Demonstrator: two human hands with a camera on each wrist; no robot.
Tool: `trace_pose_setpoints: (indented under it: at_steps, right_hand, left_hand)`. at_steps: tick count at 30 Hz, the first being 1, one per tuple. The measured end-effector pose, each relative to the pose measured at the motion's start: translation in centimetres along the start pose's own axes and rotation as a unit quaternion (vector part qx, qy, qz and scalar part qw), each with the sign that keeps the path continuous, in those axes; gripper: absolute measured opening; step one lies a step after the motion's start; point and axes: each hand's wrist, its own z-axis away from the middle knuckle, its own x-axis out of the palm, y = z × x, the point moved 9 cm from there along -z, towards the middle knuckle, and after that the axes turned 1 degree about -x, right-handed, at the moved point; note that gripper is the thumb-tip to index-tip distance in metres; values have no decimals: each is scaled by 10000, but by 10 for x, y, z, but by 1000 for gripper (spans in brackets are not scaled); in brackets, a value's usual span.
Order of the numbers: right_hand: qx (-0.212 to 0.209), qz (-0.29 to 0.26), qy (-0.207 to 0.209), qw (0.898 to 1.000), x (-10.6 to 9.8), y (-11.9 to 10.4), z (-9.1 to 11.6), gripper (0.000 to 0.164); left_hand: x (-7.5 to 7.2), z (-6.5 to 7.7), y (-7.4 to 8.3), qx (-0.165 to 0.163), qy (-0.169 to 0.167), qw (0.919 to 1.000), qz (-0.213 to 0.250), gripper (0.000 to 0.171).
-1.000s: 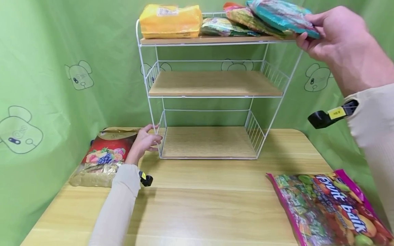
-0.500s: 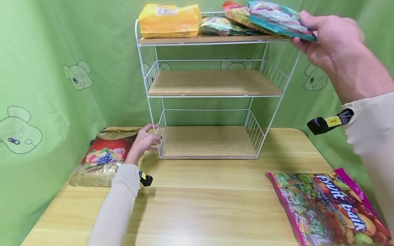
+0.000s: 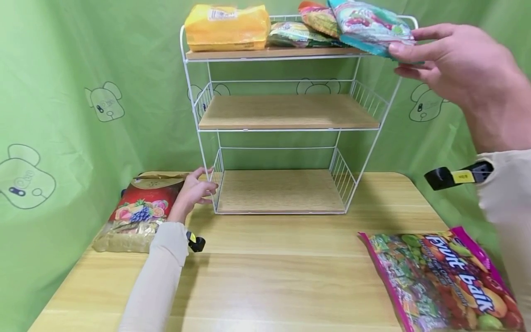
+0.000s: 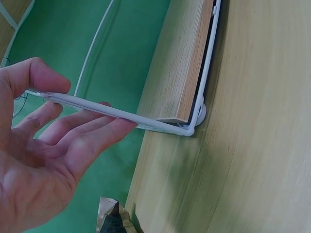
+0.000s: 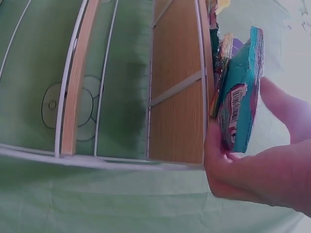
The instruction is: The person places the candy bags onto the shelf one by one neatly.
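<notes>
My right hand (image 3: 460,64) holds a teal snack bag (image 3: 367,27) by its right end, at the right of the top shelf. The right wrist view shows that bag (image 5: 240,97) between thumb and fingers, at the shelf board's edge. Part of it overlaps an orange-topped bag (image 3: 318,18), with a green bag (image 3: 298,36) beside that. Low on the left, my left hand (image 3: 196,188) pinches the side post of the white wire rack (image 3: 201,152). In the left wrist view the thumb lies over the post (image 4: 99,107) and the fingers pass beneath it.
A yellow-orange pack (image 3: 226,28) stands at the top shelf's left. On the table (image 3: 265,276), a red and gold bag (image 3: 143,210) lies left of the rack, and a "Fyuit balk" candy bag (image 3: 444,276) at front right. Green fabric (image 3: 50,115) hangs around the table.
My right hand has turned and shifted its hold on the teal bag. The bag's printed face now shows more, and it sits slightly left. My left hand stays at the post.
</notes>
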Motion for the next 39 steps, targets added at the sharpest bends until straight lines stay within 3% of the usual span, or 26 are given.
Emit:
trace_pose_setpoints:
  at_steps: [2, 5, 6, 7, 13, 15, 20, 24, 27, 29, 35, 37, 39]
  right_hand:
    - [-189, 1327, 197, 9908, -2, -3, 7, 61]
    - [-432, 3072, 534, 9492, 0, -9, 15, 72]
    - [-512, 3467, 662, 9342, 1, -11, 16, 74]
    - [-614, 3640, 794, 9260, 3, -14, 19, 72]
    - [-1249, 3127, 1330, 9322, 14, -23, 27, 30]
    - [-1356, 3071, 1420, 9312, 16, -24, 27, 24]
    - [-1503, 3080, 1628, 9252, 22, -27, 23, 18]
    - [-1458, 3392, 1797, 9118, 26, -30, 17, 28]
    - [-1374, 3794, 1880, 8955, 27, -30, 13, 43]
    - [-1379, 4137, 1925, 8791, 29, -31, 11, 47]
    - [-1794, 5322, 2059, 8013, 39, -37, 9, 53]
    - [-1868, 5480, 2064, 7888, 41, -38, 8, 53]
    - [-1896, 5556, 2038, 7835, 41, -38, 8, 52]
  left_hand:
    - [-1, 0, 1, 24, -4, 10000, -8, 60]
    - [-2, 0, 3, 43, 7, 10000, -12, 59]
    - [-2, -1, 3, 42, 7, 10000, -10, 59]
    - [-2, -1, 3, 35, 6, 10000, -6, 59]
    - [-2, -1, 2, 7, 20, 10000, -82, 64]
    - [-1, -1, 2, -2, 24, 10000, -90, 66]
    - [-2, -1, 1, 0, 69, 10000, -59, 66]
    - [-3, -1, 1, 9, 82, 10000, -15, 65]
    - [-3, -2, 0, 11, 67, 10000, -44, 65]
    - [-3, -2, 0, 13, 85, 10000, -47, 65]
    - [-2, -2, 0, -7, 47, 10000, -65, 65]
    - [-1, -1, 0, -4, 27, 10000, -56, 65]
    - [-1, -1, 1, 5, 21, 10000, -47, 66]
